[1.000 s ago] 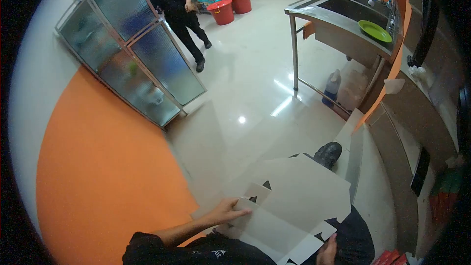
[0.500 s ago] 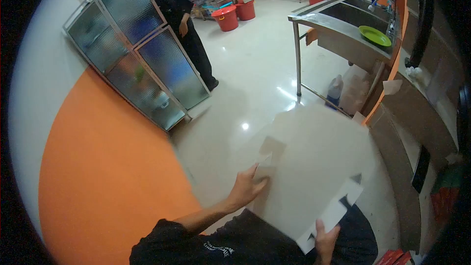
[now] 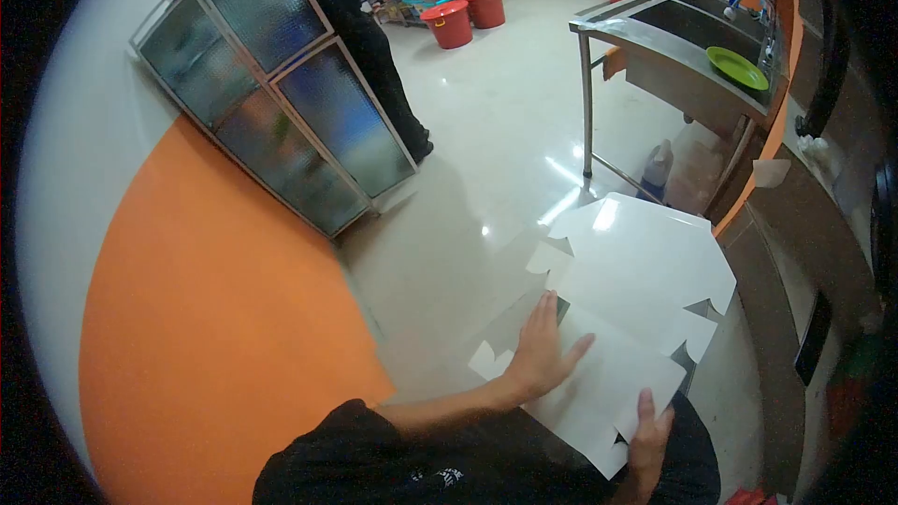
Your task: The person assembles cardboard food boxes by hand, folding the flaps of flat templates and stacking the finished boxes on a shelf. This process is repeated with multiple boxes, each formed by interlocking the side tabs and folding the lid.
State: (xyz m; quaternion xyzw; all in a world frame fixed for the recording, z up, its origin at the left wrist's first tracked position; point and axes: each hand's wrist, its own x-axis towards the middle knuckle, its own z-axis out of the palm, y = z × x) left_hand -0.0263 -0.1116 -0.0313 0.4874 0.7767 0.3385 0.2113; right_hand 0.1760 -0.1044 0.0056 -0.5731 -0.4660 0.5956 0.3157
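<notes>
A white, die-cut cardboard sheet with notched flaps lies unfolded above my lap. My left hand rests on its left side, the fingers stretched along a crease and the thumb apart on the surface. At the near right edge, my right hand grips the cardboard, the thumb on top and the other fingers partly hidden. A notched flap sticks out beyond my left wrist.
A person in dark clothes stands behind the frosted-glass partition. A steel sink table with a green plate is at the right. Red tubs stand farther back. An orange wall is at the left.
The cardboard has swung up and back down, now showing its wide panel farther out. My left hand has moved right onto it. The person has stepped closer beside the partition.
</notes>
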